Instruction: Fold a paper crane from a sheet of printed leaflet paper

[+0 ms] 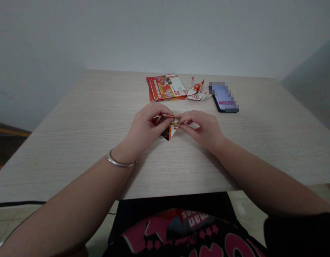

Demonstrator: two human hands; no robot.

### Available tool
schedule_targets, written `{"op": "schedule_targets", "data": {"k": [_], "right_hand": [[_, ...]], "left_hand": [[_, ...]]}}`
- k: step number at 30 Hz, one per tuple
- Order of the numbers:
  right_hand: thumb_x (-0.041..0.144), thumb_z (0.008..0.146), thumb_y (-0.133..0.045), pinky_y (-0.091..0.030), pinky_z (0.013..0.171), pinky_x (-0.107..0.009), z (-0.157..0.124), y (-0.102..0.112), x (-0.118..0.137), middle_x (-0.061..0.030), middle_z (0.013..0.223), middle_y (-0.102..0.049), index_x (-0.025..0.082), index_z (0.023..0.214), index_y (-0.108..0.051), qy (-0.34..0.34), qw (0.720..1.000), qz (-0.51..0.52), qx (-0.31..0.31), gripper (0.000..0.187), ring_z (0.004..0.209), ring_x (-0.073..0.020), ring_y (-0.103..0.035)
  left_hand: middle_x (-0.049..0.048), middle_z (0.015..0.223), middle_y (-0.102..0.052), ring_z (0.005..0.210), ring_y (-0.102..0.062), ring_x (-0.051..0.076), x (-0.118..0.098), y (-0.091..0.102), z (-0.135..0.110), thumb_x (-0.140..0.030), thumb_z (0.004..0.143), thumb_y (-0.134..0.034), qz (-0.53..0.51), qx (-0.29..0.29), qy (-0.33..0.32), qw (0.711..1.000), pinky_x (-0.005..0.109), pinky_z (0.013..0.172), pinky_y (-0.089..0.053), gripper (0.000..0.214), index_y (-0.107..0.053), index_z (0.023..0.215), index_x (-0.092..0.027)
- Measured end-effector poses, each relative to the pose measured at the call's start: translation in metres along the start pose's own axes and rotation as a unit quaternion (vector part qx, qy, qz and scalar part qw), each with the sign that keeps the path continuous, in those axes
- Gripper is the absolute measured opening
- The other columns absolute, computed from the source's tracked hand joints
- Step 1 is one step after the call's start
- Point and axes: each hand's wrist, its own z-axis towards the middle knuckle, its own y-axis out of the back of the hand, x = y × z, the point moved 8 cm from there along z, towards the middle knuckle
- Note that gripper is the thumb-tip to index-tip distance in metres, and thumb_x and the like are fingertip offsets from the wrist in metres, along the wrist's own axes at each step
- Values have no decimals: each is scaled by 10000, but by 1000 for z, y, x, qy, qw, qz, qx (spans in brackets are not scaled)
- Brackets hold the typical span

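Note:
A small folded piece of printed paper (169, 130), red, white and dark, sits just above the pale wooden table (87, 117) near its middle. My left hand (145, 130) pinches its left side with curled fingers; a silver bangle circles that wrist. My right hand (204, 129) pinches the paper's right top edge, fingertips meeting those of the left hand. Most of the paper is hidden between the fingers; only a pointed lower corner shows.
A stack of orange printed leaflets (165, 87) lies at the far side of the table. Beside it rests a finished folded paper figure (197, 91). A phone (224, 98) with a lit screen lies to their right. A white wall stands behind the table.

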Motion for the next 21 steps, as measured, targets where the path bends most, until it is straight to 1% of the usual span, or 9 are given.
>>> {"op": "schedule_targets", "data": {"k": [2,6,8,10,12,14,16,19,21], "right_hand": [[247,961,-680,-596,873,-356,0,0,5,-14,1005,-807,270,941,-730,21,1000,-19,-4,59,955,-193,-748],[181,943,-662,-593,774,-326,0,4,8,-21,943,-791,253,905,-694,35,998,-38,-37,88,863,-179,-730],[174,925,-666,-596,745,-316,1,5,8,-22,942,-788,251,884,-684,36,998,-27,-44,89,852,-175,-728],[182,909,-676,-602,730,-313,2,6,8,-16,928,-787,252,857,-682,31,998,-12,-53,87,849,-174,-733],[201,900,-690,-605,712,-311,3,8,6,-12,914,-788,250,842,-692,18,998,6,-65,76,836,-172,-736],[217,900,-695,-611,701,-310,3,10,3,-10,905,-787,248,857,-710,-4,996,27,-80,55,832,-169,-738],[240,900,-704,-624,716,-315,2,10,-3,-7,923,-785,252,908,-727,-35,994,48,-95,27,857,-169,-742],[275,863,-768,-639,761,-334,0,8,-9,-8,1012,-789,266,1031,-742,-64,990,70,-103,170,931,-179,-749],[276,853,-795,-635,800,-358,0,5,-9,-9,1031,-796,275,1043,-752,-59,992,63,-90,196,953,-189,-749]], "left_hand": [[56,1030,-762,956,-705,198,-1,-1,-1,-349,954,-681,-11,22,-4,1000,357,882,-589,149,-750,975,-219],[102,1180,-741,1080,-703,237,-8,-1,-4,-628,1038,-504,-69,68,-47,994,398,952,-579,488,-717,1187,-216],[119,1239,-724,1124,-694,258,-14,-1,-5,-713,957,-610,-57,77,-84,992,411,976,-576,581,-690,1238,-210],[108,1196,-735,1096,-700,249,-15,-1,-4,-605,914,-739,-9,63,-98,993,400,965,-582,487,-690,1194,-210],[84,1118,-755,1050,-712,224,-16,0,-3,-426,939,-748,22,35,-103,994,377,944,-587,286,-700,1125,-214],[66,1079,-772,1022,-727,208,-16,1,-2,-319,940,-737,21,9,-105,994,358,919,-594,183,-710,1091,-219],[50,1068,-783,1009,-741,200,-13,2,-3,-273,920,-759,13,-11,-92,996,339,892,-605,176,-717,1084,-225],[27,1037,-790,977,-757,183,-8,3,-4,-213,902,-773,-6,-41,-74,996,312,859,-618,175,-719,1068,-230],[20,1026,-794,957,-766,175,-8,3,-5,-182,892,-780,-26,-49,-81,995,302,840,-622,195,-714,1068,-234]]}}
